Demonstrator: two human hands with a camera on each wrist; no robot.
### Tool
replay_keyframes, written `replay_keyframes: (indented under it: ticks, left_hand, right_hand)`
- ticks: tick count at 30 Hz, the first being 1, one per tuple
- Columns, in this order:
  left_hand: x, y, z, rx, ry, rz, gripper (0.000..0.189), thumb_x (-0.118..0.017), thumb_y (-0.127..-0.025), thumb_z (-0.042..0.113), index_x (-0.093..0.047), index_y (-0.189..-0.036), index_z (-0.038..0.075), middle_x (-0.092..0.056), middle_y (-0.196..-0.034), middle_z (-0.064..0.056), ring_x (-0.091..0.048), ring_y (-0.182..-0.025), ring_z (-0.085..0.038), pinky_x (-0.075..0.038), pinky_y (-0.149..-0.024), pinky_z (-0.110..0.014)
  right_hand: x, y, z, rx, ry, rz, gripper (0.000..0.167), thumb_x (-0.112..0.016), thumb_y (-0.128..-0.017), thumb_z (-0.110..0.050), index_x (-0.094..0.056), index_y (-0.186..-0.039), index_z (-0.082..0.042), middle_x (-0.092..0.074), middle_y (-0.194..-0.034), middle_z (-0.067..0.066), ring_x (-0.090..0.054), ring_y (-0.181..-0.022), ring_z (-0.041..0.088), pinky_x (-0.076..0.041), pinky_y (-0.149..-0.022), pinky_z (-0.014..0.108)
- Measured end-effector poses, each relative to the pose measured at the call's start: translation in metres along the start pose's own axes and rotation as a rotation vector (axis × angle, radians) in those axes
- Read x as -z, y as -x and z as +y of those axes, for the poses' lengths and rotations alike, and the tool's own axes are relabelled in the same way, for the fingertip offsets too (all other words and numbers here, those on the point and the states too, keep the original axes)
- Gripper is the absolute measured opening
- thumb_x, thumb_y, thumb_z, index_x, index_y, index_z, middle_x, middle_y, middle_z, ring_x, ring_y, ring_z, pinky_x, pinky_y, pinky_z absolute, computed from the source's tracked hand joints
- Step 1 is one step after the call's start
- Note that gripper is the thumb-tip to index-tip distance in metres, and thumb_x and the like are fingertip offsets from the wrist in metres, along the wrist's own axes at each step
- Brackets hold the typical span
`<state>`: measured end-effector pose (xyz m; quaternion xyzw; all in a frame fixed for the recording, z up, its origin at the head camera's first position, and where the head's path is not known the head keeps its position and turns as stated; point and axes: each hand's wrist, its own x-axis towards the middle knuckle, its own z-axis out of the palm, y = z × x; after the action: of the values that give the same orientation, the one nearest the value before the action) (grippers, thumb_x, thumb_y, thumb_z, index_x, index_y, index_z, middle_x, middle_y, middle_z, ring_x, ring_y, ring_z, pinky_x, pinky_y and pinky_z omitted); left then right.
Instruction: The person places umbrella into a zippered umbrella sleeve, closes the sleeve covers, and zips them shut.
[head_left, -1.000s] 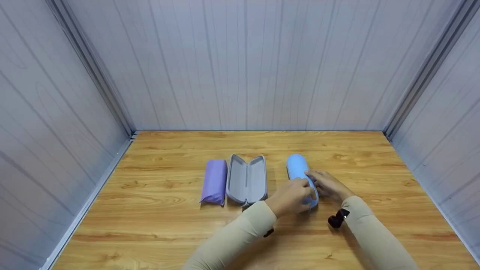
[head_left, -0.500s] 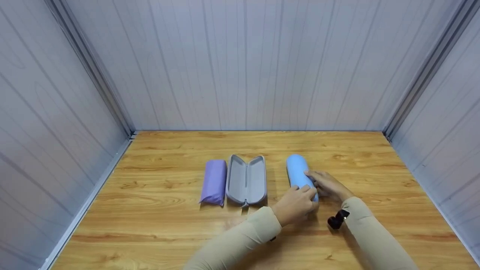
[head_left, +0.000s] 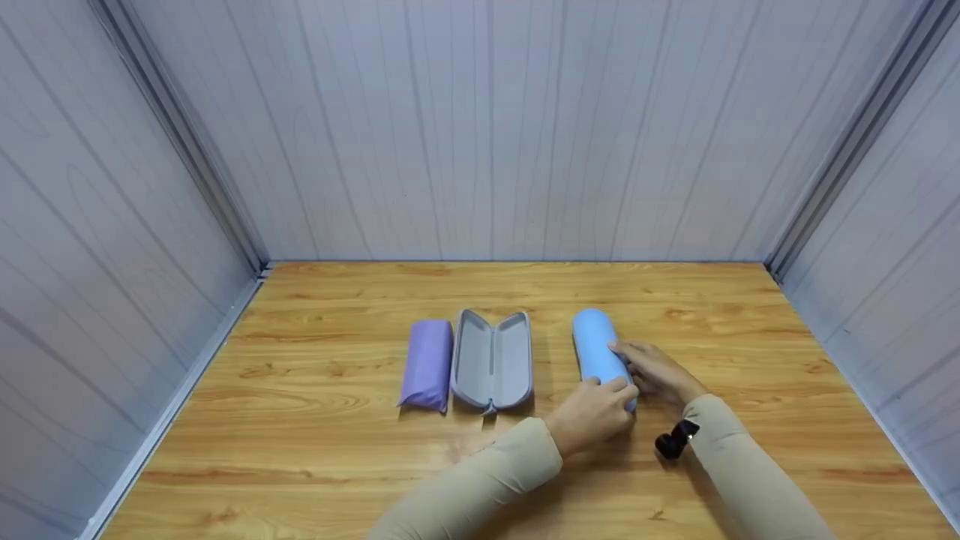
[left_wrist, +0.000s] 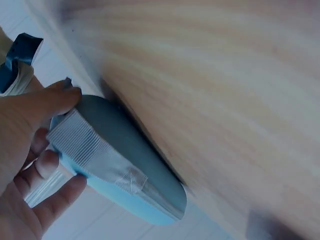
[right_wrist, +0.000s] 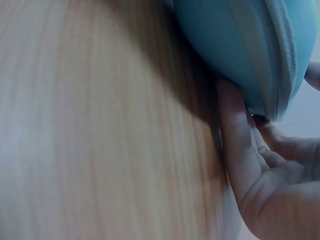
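Observation:
A light blue zip-up glasses case (head_left: 596, 345) lies closed on the right half of the wooden table. My left hand (head_left: 590, 415) holds its near end; in the left wrist view the thumb (left_wrist: 65, 99) rests by the grey zip band (left_wrist: 95, 150), with the other fingers along the case. Whether it pinches a zip pull is not clear. From the right side, my right hand (head_left: 656, 371) grips the case, thumb on top. The right wrist view has one finger (right_wrist: 234, 125) low against the case (right_wrist: 220, 45), next to the table.
Left of the blue case stands an open grey glasses case (head_left: 493, 364), its two halves spread. A purple wrapped packet (head_left: 427, 365) lies beside it on the wooden table (head_left: 322, 435). Pale panel walls (head_left: 450, 127) enclose the back and both sides.
My left hand has moved slightly toward me at the blue case's near end, its fingers drawn in closer. The right hand and the case have barely moved.

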<state>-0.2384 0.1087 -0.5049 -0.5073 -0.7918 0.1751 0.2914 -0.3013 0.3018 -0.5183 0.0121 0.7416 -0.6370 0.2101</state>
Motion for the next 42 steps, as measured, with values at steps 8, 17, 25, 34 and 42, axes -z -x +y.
replay_keyframes:
  ticks: [8, 17, 25, 34, 42]
  left_hand:
    - [0.004, 0.002, -0.003, -0.031, 0.026, -0.035, 0.011, -0.073, -0.09, 0.031, -0.078, -0.098, 0.036, -0.06, -0.107, 0.008, -0.054, -0.1, -0.008, -0.053, -0.067, -0.022]
    - [0.005, 0.004, -0.006, -0.056, 0.047, -0.064, 0.016, -0.075, -0.087, 0.037, -0.077, -0.102, 0.037, -0.061, -0.108, 0.011, -0.055, -0.096, -0.006, -0.052, -0.068, -0.02]
    - [0.004, 0.009, -0.013, -0.091, 0.105, -0.062, 0.018, -0.074, -0.087, 0.025, -0.077, -0.103, 0.032, -0.063, -0.104, 0.012, -0.056, -0.09, -0.005, -0.052, -0.068, -0.019]
    - [0.003, 0.011, -0.021, -0.102, 0.214, -0.053, 0.011, -0.068, -0.094, 0.026, -0.077, -0.099, 0.03, -0.069, -0.098, 0.013, -0.057, -0.086, -0.006, -0.051, -0.063, -0.017]
    - [0.004, 0.012, -0.021, -0.066, 0.327, -0.026, 0.008, -0.072, -0.086, 0.03, -0.077, -0.087, 0.024, -0.068, -0.079, 0.011, -0.053, -0.072, -0.008, -0.044, -0.053, -0.018]
  right_hand:
    - [-0.001, 0.0, 0.0, -0.004, 0.015, 0.011, 0.078, -0.052, -0.101, -0.052, -0.034, -0.15, 0.006, -0.05, -0.13, 0.023, -0.058, -0.107, 0.027, -0.054, -0.09, 0.041]
    - [-0.001, 0.0, 0.0, -0.009, 0.021, 0.024, 0.079, -0.054, -0.1, -0.052, -0.033, -0.15, 0.007, -0.049, -0.13, 0.022, -0.057, -0.11, 0.029, -0.053, -0.091, 0.041]
    - [0.001, -0.001, 0.0, -0.002, 0.006, -0.012, 0.079, -0.052, -0.102, -0.05, -0.029, -0.154, 0.004, -0.049, -0.129, 0.021, -0.058, -0.108, 0.027, -0.054, -0.091, 0.041]
    - [0.001, -0.002, 0.001, -0.002, 0.013, 0.013, 0.076, -0.052, -0.102, -0.051, -0.034, -0.15, 0.006, -0.049, -0.129, 0.02, -0.055, -0.111, 0.027, -0.052, -0.091, 0.039]
    - [0.0, -0.002, 0.001, 0.0, 0.015, 0.039, 0.07, -0.053, -0.102, -0.05, -0.043, -0.143, 0.006, -0.05, -0.121, 0.016, -0.053, -0.106, 0.024, -0.053, -0.087, 0.037]
